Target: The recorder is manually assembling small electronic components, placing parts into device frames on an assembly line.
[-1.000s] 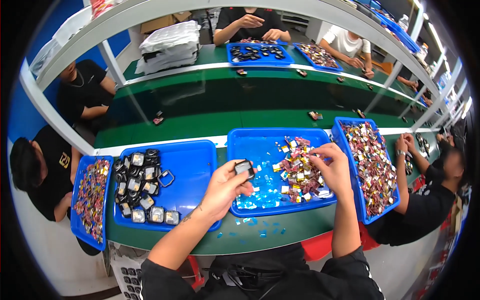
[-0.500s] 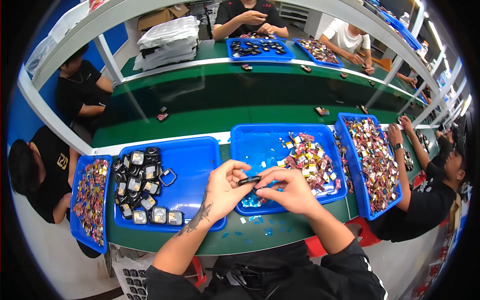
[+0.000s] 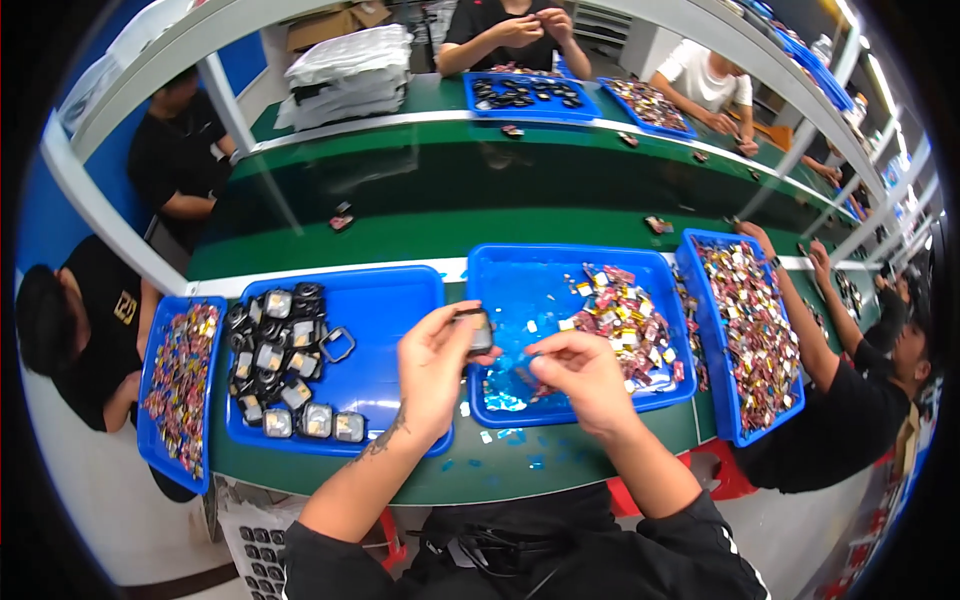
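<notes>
My left hand (image 3: 436, 355) is closed around a small black square casing (image 3: 481, 334), with a greyish window face showing past the fingers. Thumb and forefinger of my right hand (image 3: 582, 378) pinch what looks like a thin scrap of blue film (image 3: 526, 371), blurred and partly hidden. Both hands are over the near side of a blue tray (image 3: 480, 262) that holds a heap of small reddish, white and yellow parts (image 3: 622, 325) and loose blue film scraps (image 3: 503, 390). Left of it, another blue tray (image 3: 400, 300) holds several black casings (image 3: 268, 356) and an empty black frame (image 3: 337, 344).
Narrow blue trays heaped with small parts stand at the far left (image 3: 212, 375) and right (image 3: 690, 262). Loose parts lie on the green belt (image 3: 440, 235) beyond a white rail. White frame posts (image 3: 222, 105) rise around. Co-workers sit on both sides and opposite.
My hands have separated: the left one moved up and turned the casing's window face into view, while the right one drew away from it. At right, a co-worker's arm reached toward the belt.
</notes>
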Action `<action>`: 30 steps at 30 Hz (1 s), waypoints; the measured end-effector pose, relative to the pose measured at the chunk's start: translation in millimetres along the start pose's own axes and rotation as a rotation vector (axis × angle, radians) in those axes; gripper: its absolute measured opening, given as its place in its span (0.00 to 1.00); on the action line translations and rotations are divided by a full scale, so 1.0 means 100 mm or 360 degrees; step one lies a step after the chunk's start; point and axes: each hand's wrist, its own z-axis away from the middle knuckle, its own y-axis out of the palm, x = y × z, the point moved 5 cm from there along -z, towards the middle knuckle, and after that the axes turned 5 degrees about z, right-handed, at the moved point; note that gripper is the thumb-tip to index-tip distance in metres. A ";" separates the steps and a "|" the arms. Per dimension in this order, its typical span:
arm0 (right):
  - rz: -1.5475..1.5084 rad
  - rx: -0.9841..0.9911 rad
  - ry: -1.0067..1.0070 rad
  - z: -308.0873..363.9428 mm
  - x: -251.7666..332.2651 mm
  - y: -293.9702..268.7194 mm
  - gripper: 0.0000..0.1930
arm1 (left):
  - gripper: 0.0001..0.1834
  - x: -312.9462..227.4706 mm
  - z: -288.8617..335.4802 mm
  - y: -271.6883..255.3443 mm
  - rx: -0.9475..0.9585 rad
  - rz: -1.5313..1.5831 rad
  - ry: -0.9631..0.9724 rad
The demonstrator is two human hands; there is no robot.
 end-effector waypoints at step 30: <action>0.1494 0.0221 -0.0655 0.05 0.40 0.18 0.05 | 0.08 0.13 0.13 0.18 0.0431 -0.0879 0.0214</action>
